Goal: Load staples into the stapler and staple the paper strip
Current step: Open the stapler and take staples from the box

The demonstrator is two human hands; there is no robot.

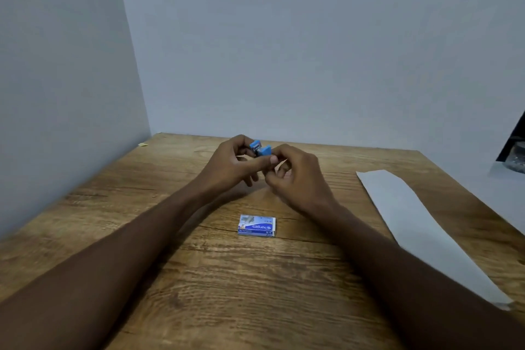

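A small blue stapler (pixel 260 148) is held above the far middle of the wooden table (pixel 227 278), its two blue halves spread apart. My left hand (pixel 231 163) grips it from the left with thumb and fingers. My right hand (pixel 295 176) closes on it from the right; most of the stapler's body is hidden behind the fingers. A blue and white staple box (pixel 257 225) lies flat and shut on the table, nearer to me than the hands. A long white paper strip (pixel 420 224) lies along the table's right side.
Grey walls (pixel 312 51) close off the table at the back and the left. A small yellowish scrap (pixel 143 144) lies at the far left corner. A dark object (pixel 515 150) sits past the table's right edge.
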